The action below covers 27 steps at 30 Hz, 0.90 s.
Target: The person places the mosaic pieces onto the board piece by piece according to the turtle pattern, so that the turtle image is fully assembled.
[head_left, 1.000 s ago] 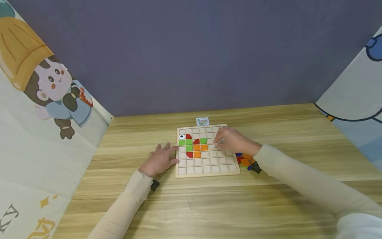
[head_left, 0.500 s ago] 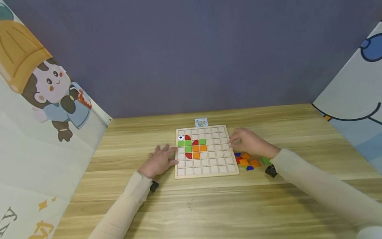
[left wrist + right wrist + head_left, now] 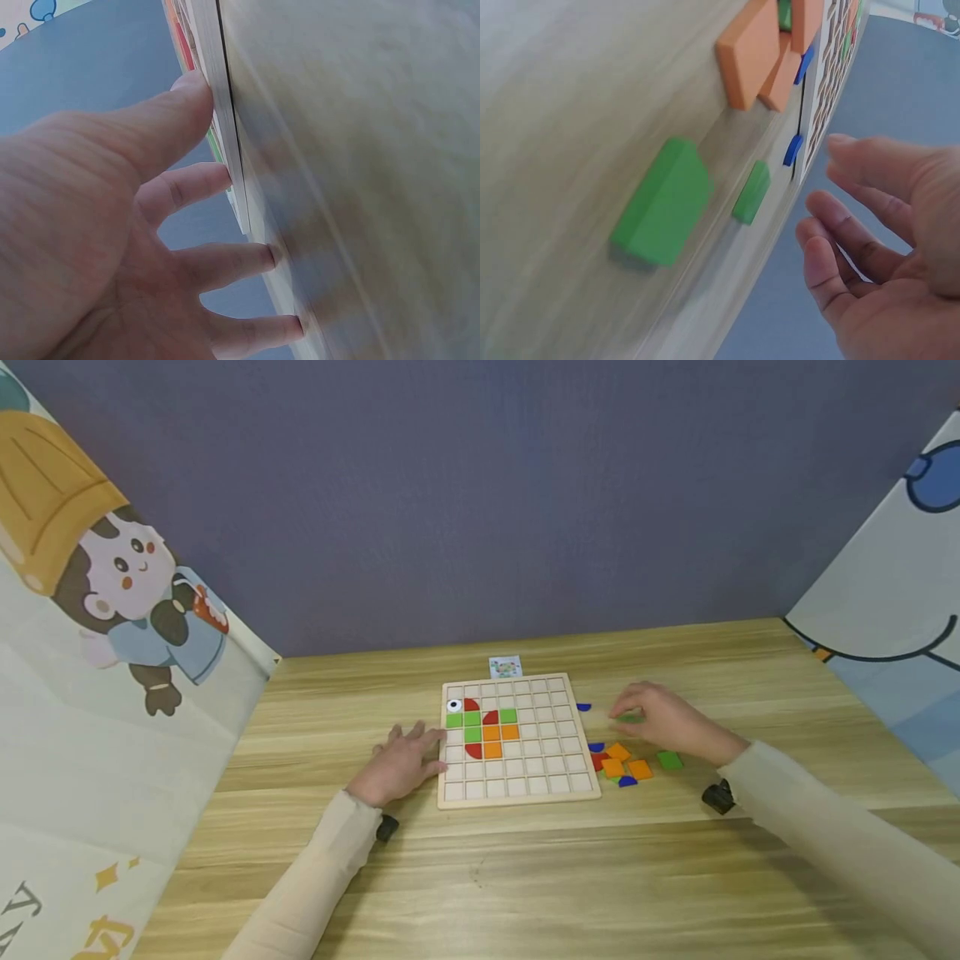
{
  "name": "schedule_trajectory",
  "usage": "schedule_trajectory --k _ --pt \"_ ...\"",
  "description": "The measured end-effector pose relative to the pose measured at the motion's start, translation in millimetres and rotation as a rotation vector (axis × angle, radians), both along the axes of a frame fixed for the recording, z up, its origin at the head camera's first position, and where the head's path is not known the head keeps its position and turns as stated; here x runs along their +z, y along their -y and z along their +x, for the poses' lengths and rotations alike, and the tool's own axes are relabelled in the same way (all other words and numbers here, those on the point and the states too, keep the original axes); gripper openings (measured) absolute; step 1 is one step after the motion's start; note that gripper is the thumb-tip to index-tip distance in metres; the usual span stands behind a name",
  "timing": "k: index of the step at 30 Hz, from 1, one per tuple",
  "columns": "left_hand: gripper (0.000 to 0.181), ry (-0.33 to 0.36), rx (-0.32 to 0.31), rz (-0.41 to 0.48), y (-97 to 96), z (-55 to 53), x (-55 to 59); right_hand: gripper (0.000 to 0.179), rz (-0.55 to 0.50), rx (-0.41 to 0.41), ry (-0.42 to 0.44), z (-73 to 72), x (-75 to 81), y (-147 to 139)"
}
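Note:
A wooden grid board point(image 3: 540, 768) lies on the table with green, orange and red tiles in its left cells, plus a white eye tile point(image 3: 454, 705). My left hand point(image 3: 401, 766) rests beside it with fingers spread, thumb and index fingertip at its left edge. To the right of the board, my right hand point(image 3: 663, 718) hovers with loosely bent fingers over a green tile point(image 3: 752, 193) lying on the table. Nothing sits between its thumb and fingers in the right wrist view. A blue half-round piece point(image 3: 583, 707) lies by the board's right edge.
Several loose pieces, among them an orange tile point(image 3: 640, 769) and a blue piece point(image 3: 627, 782), lie in a heap right of the board. Another green tile point(image 3: 670, 760) lies beside them. A small picture card point(image 3: 506, 667) is behind the board. A dark panel point(image 3: 510, 510) rises behind the table.
My right hand has moved from over the board to the right, past its edge. The blue half-round piece and the loose heap now show uncovered. The left hand stays put.

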<state>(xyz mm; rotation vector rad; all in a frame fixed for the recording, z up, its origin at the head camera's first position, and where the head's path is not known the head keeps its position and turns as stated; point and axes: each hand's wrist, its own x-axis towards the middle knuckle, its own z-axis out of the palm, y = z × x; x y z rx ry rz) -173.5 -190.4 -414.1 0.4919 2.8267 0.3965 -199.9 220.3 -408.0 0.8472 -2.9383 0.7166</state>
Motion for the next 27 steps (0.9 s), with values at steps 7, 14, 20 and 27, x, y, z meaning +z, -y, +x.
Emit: schedule_trajectory --k 7,14,20,27 --pt "0.060 0.005 0.004 0.003 0.3 -0.1 -0.1 0.018 0.013 -0.007 0.017 7.8 -0.6 -15" --pt "0.060 0.008 0.002 0.001 0.4 0.3 0.2 0.017 0.022 -0.013 0.026 15.7 -1.4 -28" --pt "0.060 0.005 -0.002 -0.004 0.5 -0.4 0.0 0.020 0.027 -0.036 0.051 18.2 -3.3 -34" --pt "0.060 0.013 0.004 -0.003 -0.6 -0.7 1.0 0.026 0.028 -0.051 0.044 11.0 -12.5 -40"
